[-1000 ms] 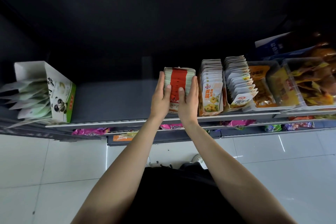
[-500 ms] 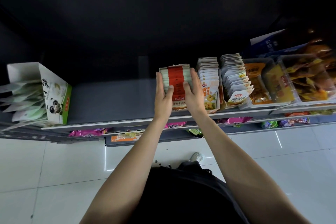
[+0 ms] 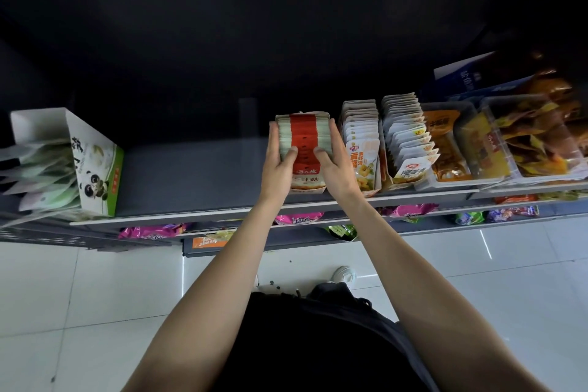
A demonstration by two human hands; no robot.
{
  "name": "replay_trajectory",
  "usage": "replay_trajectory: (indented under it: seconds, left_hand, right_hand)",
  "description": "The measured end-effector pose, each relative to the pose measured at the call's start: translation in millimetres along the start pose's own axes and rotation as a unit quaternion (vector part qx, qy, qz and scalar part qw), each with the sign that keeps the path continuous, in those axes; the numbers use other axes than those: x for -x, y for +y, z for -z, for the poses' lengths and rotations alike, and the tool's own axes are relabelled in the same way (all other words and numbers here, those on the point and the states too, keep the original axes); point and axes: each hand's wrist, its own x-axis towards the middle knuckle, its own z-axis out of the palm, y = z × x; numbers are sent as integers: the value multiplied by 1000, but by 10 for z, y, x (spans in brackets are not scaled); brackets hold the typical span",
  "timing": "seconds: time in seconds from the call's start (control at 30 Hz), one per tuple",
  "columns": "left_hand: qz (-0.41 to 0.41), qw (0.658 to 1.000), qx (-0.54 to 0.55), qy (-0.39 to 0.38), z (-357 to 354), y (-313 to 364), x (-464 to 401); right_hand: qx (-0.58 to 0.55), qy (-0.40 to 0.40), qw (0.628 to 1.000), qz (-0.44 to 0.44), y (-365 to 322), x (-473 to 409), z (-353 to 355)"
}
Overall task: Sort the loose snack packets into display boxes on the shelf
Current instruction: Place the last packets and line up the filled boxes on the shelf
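Observation:
A display box of red-and-pale-green snack packets [image 3: 304,140] stands on the grey shelf [image 3: 191,175], just left of a box of white-and-yellow packets [image 3: 362,149]. My left hand [image 3: 280,165] grips the packets' left side, thumb laid over their tops. On the other side my right hand [image 3: 334,162] holds them the same way, wedged between them and the neighbouring box. The packets stand upright in a tight row.
A second white packet box [image 3: 409,149] and clear tubs of orange snacks [image 3: 496,143] fill the shelf to the right. A panda-printed box [image 3: 95,162] with pale green packets lies at the left. Pink and green packets [image 3: 152,230] sit on lower shelves. White tiled floor lies below.
The red-and-green packet box has slid right until it stands close beside the yellow packet box. Both hands stayed on its sides, and my view shifted slightly.

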Motion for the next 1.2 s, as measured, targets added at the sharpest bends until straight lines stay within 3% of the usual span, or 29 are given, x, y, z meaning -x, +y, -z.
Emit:
replay_trajectory:
  seconds: [0.13, 0.33, 0.43, 0.53, 0.67, 0.87, 0.93, 1.07, 1.2]
  left_hand:
    - [9, 1000, 14, 15, 81, 97, 70]
    - [21, 988, -115, 101, 298, 234, 270]
    - [31, 980, -173, 92, 236, 246, 359]
    - [-12, 966, -230, 121, 148, 220, 349]
    - [-40, 953, -264, 142, 110, 212, 323]
    - [-28, 960, -241, 137, 91, 208, 345]
    - [-27, 963, -234, 127, 104, 207, 349]
    - [-62, 957, -237, 156, 305, 281, 432]
    - [-178, 898, -314, 250, 951, 352, 662]
  right_hand:
    - [-32, 21, 999, -7, 4, 30, 99]
    - [119, 114, 986, 15, -30, 166, 227]
    - [187, 100, 977, 24, 13, 220, 193]
    - [225, 93, 967, 77, 54, 208, 152]
    - [242, 101, 961, 83, 108, 164, 136]
    - [296, 95, 947, 79, 185, 152, 177]
    - [304, 104, 939, 125, 136, 191, 201]
    - [310, 110, 895, 301, -74, 284, 97]
    - [272, 27, 902, 335, -318, 402, -445]
